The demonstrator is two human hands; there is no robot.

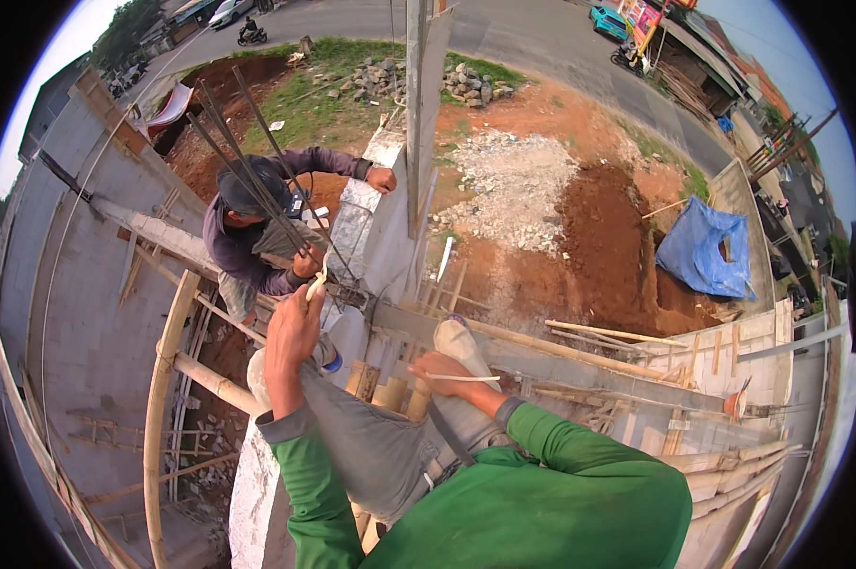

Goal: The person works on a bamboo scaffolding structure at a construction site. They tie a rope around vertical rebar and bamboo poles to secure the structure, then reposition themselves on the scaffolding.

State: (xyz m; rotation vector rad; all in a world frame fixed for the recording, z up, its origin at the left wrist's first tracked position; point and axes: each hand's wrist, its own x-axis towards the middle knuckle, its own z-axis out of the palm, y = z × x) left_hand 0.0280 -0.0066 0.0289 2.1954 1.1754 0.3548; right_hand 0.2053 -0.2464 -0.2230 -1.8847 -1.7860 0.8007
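My left hand (293, 332) is raised and closed, with a short pale yellow strip (318, 283) showing at its fingertips. Just beyond it, a co-worker's hand (306, 261) is at the upright steel rebars (266, 190). Over my lap, my right hand (444, 372) has its fingers curled, close to the cut bamboo ends (390, 392). A thin, light-coloured strip (466, 378) runs from those fingers across the wrist; its inner end is partly hidden. The co-worker's other hand (381, 180) rests on the concrete wall top (376, 156).
The co-worker in a dark cap (243, 185) stands close, ahead to the left. A bamboo ladder (167, 370) leans at my left. A tall post (414, 114) rises ahead, and a concrete beam (579, 370) runs right. Far below lie soil, rubble (513, 185) and a blue tarp (708, 247).
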